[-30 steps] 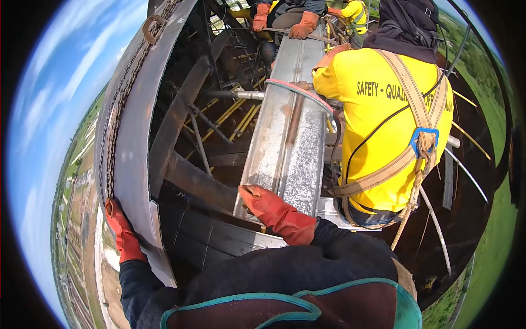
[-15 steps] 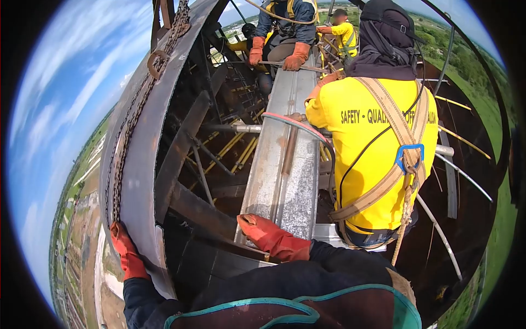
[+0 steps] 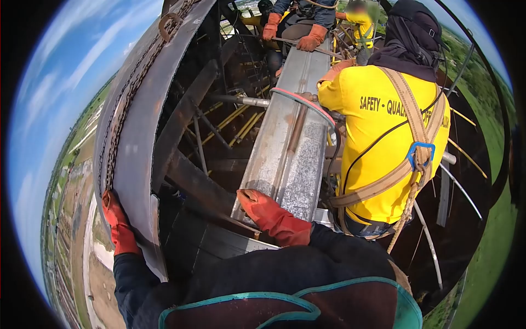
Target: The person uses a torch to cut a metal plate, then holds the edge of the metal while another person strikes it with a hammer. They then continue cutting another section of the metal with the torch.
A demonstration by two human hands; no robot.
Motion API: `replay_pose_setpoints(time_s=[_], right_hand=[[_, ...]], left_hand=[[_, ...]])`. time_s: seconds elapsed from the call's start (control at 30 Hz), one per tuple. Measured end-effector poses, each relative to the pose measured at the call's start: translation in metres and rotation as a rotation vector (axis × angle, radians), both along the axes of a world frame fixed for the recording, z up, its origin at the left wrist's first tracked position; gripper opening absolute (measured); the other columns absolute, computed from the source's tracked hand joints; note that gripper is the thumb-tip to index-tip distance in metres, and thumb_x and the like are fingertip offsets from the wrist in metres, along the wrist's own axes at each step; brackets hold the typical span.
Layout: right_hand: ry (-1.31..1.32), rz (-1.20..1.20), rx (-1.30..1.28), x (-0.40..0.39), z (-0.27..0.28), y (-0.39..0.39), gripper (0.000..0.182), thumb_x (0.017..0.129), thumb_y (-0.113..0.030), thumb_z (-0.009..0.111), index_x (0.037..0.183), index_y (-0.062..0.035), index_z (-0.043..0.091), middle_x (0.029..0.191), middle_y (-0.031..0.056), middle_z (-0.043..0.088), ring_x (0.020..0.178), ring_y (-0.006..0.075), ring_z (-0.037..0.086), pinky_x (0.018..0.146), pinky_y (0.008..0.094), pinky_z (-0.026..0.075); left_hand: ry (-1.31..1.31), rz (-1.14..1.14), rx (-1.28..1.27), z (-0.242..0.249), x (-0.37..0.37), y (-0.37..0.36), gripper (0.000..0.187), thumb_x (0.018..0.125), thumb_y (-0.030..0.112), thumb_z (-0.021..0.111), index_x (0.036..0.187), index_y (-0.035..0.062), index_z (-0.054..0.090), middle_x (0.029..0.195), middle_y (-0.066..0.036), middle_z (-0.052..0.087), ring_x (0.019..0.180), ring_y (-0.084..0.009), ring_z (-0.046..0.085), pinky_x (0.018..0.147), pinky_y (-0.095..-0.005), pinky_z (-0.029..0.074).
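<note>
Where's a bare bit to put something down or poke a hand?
The plank has a bare patch between the right hand and the hose, beside the rod. The plate is bare between the chain and its inner edge. It's crowded at the plank's far end: a co-worker's hands, a bar.

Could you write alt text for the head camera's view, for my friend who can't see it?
High up outdoors, the wearer's red-gloved left hand touches a curved metal plate near a chain; the red-gloved right hand is at the near end of a long metal beam. A harnessed co-worker in yellow is beside it.
</note>
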State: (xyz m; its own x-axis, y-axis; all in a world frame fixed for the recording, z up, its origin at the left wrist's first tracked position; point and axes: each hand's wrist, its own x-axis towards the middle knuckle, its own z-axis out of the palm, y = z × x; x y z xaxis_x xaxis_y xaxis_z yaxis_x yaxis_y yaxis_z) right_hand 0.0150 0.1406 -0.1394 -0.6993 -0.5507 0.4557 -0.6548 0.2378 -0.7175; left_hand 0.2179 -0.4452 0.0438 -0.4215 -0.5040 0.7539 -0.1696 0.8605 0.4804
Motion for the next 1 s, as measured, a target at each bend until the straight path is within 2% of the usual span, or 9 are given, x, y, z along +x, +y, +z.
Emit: replay_pose_setpoints(time_s=[0.17,0.27,0.37,0.6,0.7,0.8,0.87,0.93,1.0], right_hand=[[0.317,-0.054,0.081,0.002,0.002,0.006,0.039,0.111,-0.012,0.064,0.150,-0.0065,0.068,0.132,0.0153,0.074,0.122,0.0338,0.073,0.104,0.0391,0.061],[0.032,0.060,0.107,-0.001,0.006,0.002,0.041,0.110,-0.010,0.064,0.151,-0.0063,0.067,0.134,0.0165,0.074,0.122,0.0351,0.073,0.105,0.0400,0.062],[0.403,-0.093,-0.010,0.004,0.006,0.005,0.032,0.114,-0.015,0.062,0.144,-0.0051,0.070,0.130,0.0175,0.075,0.120,0.0359,0.074,0.101,0.0432,0.062],[-0.659,0.013,-0.116,0.004,0.032,0.002,0.041,0.116,-0.037,0.068,0.139,-0.0043,0.073,0.120,0.0178,0.080,0.113,0.0362,0.078,0.100,0.0395,0.061],[-0.503,-0.024,-0.275,0.007,0.011,-0.011,0.035,0.118,-0.034,0.065,0.131,-0.0023,0.075,0.108,0.0130,0.080,0.104,0.0305,0.079,0.094,0.0379,0.060],[-0.682,0.013,-0.111,0.012,0.054,0.002,0.033,0.119,-0.030,0.066,0.133,-0.0019,0.075,0.111,0.0131,0.082,0.105,0.0274,0.080,0.095,0.0369,0.060],[-0.381,0.051,-0.127,0.013,0.037,0.002,0.034,0.119,-0.030,0.066,0.135,-0.0013,0.074,0.115,0.0141,0.082,0.108,0.0264,0.079,0.098,0.0361,0.060],[-0.344,0.079,-0.135,0.008,0.026,-0.001,0.035,0.119,-0.030,0.066,0.138,-0.0009,0.073,0.119,0.0148,0.082,0.112,0.0264,0.079,0.103,0.0354,0.059],[-0.581,0.103,-0.134,0.006,0.022,-0.008,0.037,0.119,-0.030,0.066,0.140,-0.0007,0.072,0.123,0.0152,0.082,0.116,0.0276,0.079,0.108,0.0346,0.059]], left_hand=[[-0.035,0.042,0.079,0.006,0.001,0.009,0.046,0.122,0.038,0.058,0.138,-0.0018,0.074,0.128,-0.015,0.080,0.119,-0.0267,0.074,0.108,-0.0376,0.054],[-0.067,0.049,0.078,0.008,0.001,0.006,0.047,0.121,0.039,0.058,0.138,-0.0009,0.075,0.126,-0.015,0.080,0.118,-0.0265,0.075,0.107,-0.0377,0.054],[-0.050,0.061,0.104,0.003,0.001,0.005,0.047,0.121,0.040,0.058,0.137,-0.0004,0.075,0.125,-0.015,0.081,0.117,-0.0263,0.075,0.106,-0.0373,0.054],[0.002,0.029,0.093,0.004,-0.002,0.011,0.048,0.121,0.039,0.055,0.133,-0.0021,0.075,0.118,-0.014,0.080,0.108,-0.0256,0.074,0.100,-0.0378,0.055],[-0.013,0.047,0.110,0.010,-0.004,0.020,0.047,0.122,0.038,0.053,0.129,-0.0029,0.075,0.114,-0.015,0.079,0.103,-0.0253,0.071,0.097,-0.0381,0.055],[-0.068,0.064,0.128,0.012,-0.002,0.016,0.047,0.121,0.038,0.053,0.127,-0.0034,0.075,0.112,-0.015,0.078,0.102,-0.0251,0.071,0.096,-0.0380,0.054],[-0.070,0.064,0.128,0.012,-0.001,0.016,0.047,0.121,0.038,0.053,0.126,-0.0035,0.075,0.112,-0.015,0.078,0.103,-0.0249,0.071,0.097,-0.0380,0.054],[-0.032,0.051,0.116,0.010,-0.003,0.018,0.047,0.121,0.038,0.053,0.127,-0.0034,0.075,0.112,-0.015,0.078,0.103,-0.0248,0.071,0.097,-0.0384,0.054],[-0.068,0.036,0.116,0.011,-0.001,0.014,0.046,0.121,0.038,0.054,0.130,-0.0025,0.075,0.114,-0.015,0.078,0.105,-0.0243,0.072,0.098,-0.0381,0.054]])
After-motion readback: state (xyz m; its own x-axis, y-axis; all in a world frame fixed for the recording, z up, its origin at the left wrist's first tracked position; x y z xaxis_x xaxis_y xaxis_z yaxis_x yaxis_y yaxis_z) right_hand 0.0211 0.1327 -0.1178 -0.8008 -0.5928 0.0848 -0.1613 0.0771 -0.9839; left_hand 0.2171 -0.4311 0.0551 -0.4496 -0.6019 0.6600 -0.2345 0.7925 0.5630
